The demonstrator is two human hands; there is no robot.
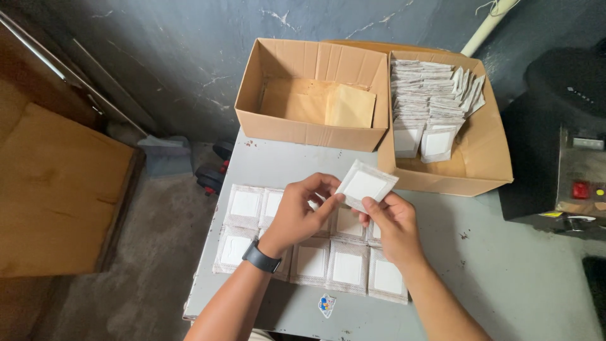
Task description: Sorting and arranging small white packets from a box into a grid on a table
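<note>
1. We see the left hand (302,211) curled, fingers pinched on the near-left corner of a white square sachet (366,184). A black wristband (261,257) sits on that wrist.
2. The right hand (392,222) is also curled, thumb and fingertips gripping the same sachet along its near-right edge. So both hands are closed on one sachet, neither spread wide.
3. The sachet is held tilted above the desk (517,271), over the far edge of the laid-out sachets, just near of the two boxes.
4. Below the hands, a grid of flat sachets (328,262) lies on the desk in two rows, edges touching or overlapping. The hands hide part of the far row.
5. Far left: an open cardboard box (309,129) holding tan paper envelopes (349,106) lying flat on its bottom. It is mostly unfilled.
6. Far right: a second open box (483,148), touching the first. It holds a dense stack of white sachets (420,95) packed on edge along its left side, with a few loose ones leaning at the near end and far right of the stack.
7. A small sticker (326,304) sits at the near desk edge.
8. A dark machine with a red button (581,189) stands right of the boxes.
</note>
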